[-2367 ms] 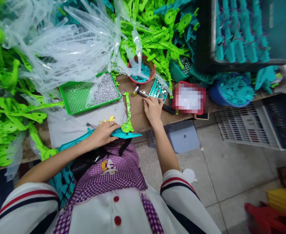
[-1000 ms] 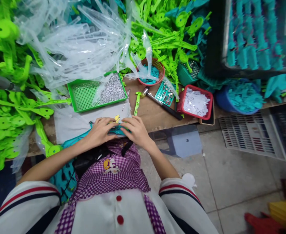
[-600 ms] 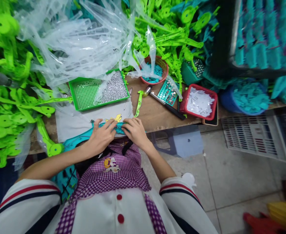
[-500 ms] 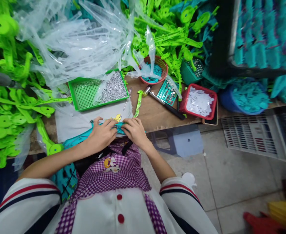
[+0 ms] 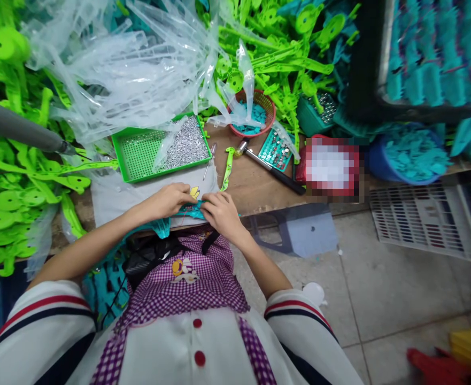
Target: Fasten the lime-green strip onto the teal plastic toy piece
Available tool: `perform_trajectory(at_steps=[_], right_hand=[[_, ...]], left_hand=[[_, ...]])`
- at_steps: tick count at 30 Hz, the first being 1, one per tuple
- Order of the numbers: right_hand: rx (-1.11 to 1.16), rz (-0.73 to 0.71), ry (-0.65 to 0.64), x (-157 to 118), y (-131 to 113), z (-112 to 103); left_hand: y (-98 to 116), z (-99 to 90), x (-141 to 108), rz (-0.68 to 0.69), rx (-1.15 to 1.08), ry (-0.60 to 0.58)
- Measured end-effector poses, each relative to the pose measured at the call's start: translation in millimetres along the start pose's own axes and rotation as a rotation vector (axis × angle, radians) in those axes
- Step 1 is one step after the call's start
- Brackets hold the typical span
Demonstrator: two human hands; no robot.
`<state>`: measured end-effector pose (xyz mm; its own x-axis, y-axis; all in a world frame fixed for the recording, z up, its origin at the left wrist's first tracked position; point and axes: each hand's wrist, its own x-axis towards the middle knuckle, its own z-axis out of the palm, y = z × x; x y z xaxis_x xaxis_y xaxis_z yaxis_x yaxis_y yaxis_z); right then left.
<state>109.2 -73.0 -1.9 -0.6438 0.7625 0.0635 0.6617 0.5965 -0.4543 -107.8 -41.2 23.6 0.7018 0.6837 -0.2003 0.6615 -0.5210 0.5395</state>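
A teal plastic part [image 5: 192,212] lies across the cloth at the table's front edge, with thin reddish wires showing on it. My left hand [image 5: 173,199] has its fingertips pinched together over the part's left side; what exactly is in them is hidden. My right hand [image 5: 222,214] grips the part's right end, fingers curled over it. Another stretch of teal plastic [image 5: 162,228] hangs below my left wrist. The white cloth [image 5: 110,208] with a yellow print lies under the work.
A green tray [image 5: 137,155] of small metal pieces sits behind the hands. Nearby are a small screwdriver [image 5: 210,160], a hammer [image 5: 273,170] and a red basket [image 5: 274,115]. A grey pen-shaped tool [image 5: 22,127] juts in from the left. Lime parts [image 5: 8,200] are heaped around.
My left hand has lifted and turned, its spread fingers now drawn into a pinch. The teal plastic at left has shifted rightward. The grey tool reaches farther into view. My right hand stays put.
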Motion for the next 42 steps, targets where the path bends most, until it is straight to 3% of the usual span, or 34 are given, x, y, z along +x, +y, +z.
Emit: perform_trajectory(at_steps=[5,14,19,22,25,30,36,42], right_hand=[[-0.009,-0.004,0.003,0.8,-0.7,-0.4],[-0.028,-0.021,0.025,2.4,0.6,3.4],[-0.032,-0.031,0.051,1.7,1.1,4.3],[-0.027,-0.028,0.052,1.6,1.2,4.6],[-0.018,-0.025,0.043,2.1,1.1,5.0],[-0.014,-0.028,0.052,2.2,1.4,5.5],[0.008,-0.025,0.060,1.4,1.8,6.4],[0.008,-0.029,0.058,1.5,1.7,6.1]], left_hand=[[-11.6,-4.0,4.5,0.109,0.034,-0.084],[-8.2,-17.3,22.8,0.073,-0.015,-0.240],[-14.2,-21.0,26.4,0.026,-0.193,-0.332],[-20.6,-21.0,23.1,0.038,-0.333,-0.250],[-23.3,-23.4,16.0,-0.017,-0.417,-0.084],[-4.1,-23.9,-4.6,-0.136,-0.365,0.116],[28.8,-3.5,-30.5,-0.235,0.063,0.169],[23.8,-4.0,-27.3,-0.306,0.068,0.171]])
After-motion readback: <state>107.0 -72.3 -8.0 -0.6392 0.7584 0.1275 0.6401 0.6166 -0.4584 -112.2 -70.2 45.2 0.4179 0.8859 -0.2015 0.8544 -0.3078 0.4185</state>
